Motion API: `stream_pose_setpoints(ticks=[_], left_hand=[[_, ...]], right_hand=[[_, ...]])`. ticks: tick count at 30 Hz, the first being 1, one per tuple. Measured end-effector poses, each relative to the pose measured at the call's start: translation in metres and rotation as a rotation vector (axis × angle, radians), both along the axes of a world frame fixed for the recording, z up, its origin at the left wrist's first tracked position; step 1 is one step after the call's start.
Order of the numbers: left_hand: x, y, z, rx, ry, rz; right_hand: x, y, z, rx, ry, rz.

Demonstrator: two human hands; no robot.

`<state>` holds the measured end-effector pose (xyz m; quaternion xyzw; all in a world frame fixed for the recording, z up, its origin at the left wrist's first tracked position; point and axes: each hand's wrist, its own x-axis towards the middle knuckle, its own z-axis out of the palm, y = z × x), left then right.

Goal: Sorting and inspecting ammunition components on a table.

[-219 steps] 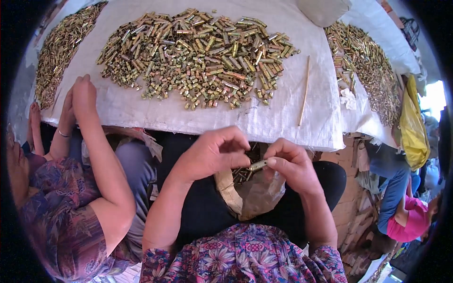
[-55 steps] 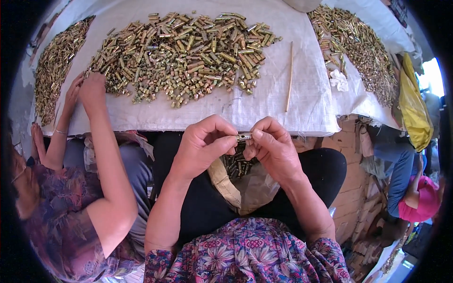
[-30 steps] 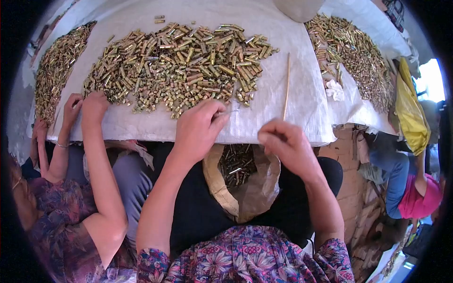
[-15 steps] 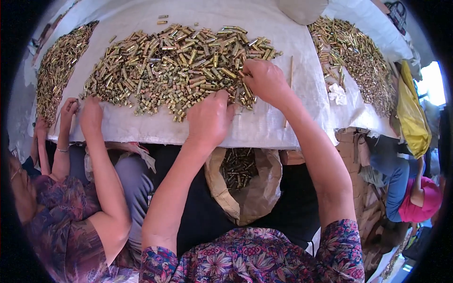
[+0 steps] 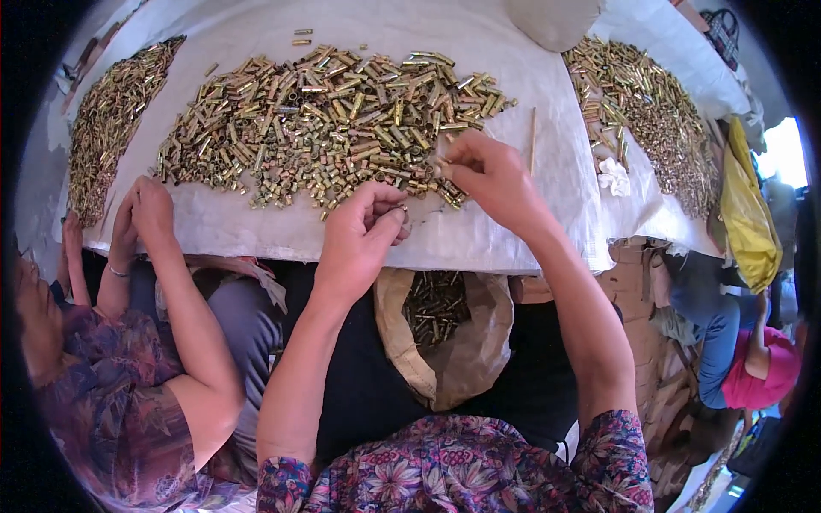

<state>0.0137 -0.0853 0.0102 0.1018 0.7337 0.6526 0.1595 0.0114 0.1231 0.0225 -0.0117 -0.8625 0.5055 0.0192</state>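
A broad heap of small brass-coloured metal tubes point(image 5: 342, 111) lies before me, with shorter sleeve-like pieces along its near side. At the heap's near edge, my left hand point(image 5: 363, 235) is closed, thumb against fingers, on a small metal piece point(image 5: 404, 208) that is mostly hidden. My right hand point(image 5: 496, 178) pinches a small piece point(image 5: 442, 164) at the heap's right edge; its exact shape is too small to tell. Below the table edge, an open paper-lined sack point(image 5: 483, 346) stands between my legs, with many darker metal tubes point(image 5: 434, 312) inside.
White sheeting point(image 5: 282, 239) covers the table. A thin stick point(image 5: 534, 141) and crumpled white paper point(image 5: 613, 177) lie to the right. More heaps lie at left point(image 5: 120, 120) and right point(image 5: 658, 111). A co-worker's hands point(image 5: 145, 209) meet close on my left; another person point(image 5: 761, 363) sits far right.
Both my hands have drawn back from the heap toward me, the right one also shifting rightward, and small pieces now show at their fingertips. The co-worker's two hands have come together.
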Motion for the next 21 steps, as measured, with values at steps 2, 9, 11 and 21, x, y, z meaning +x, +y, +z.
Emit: stream_pose_setpoints(ticks=[2,9,11,21], left_hand=[[0.001,-0.005,0.000,0.164,-0.111,-0.006],[0.015,-0.003,0.004,0.394,-0.225,-0.157],[0.018,-0.003,0.004,0.404,-0.265,-0.195],[0.026,0.002,0.006,0.378,-0.232,-0.260]], right_hand=[[0.017,-0.001,0.005,-0.108,-0.027,0.018],[0.065,-0.013,0.012,-0.315,-0.085,0.079],[0.070,-0.013,0.011,-0.348,-0.093,0.073],[0.086,-0.008,0.005,-0.361,-0.111,0.079]])
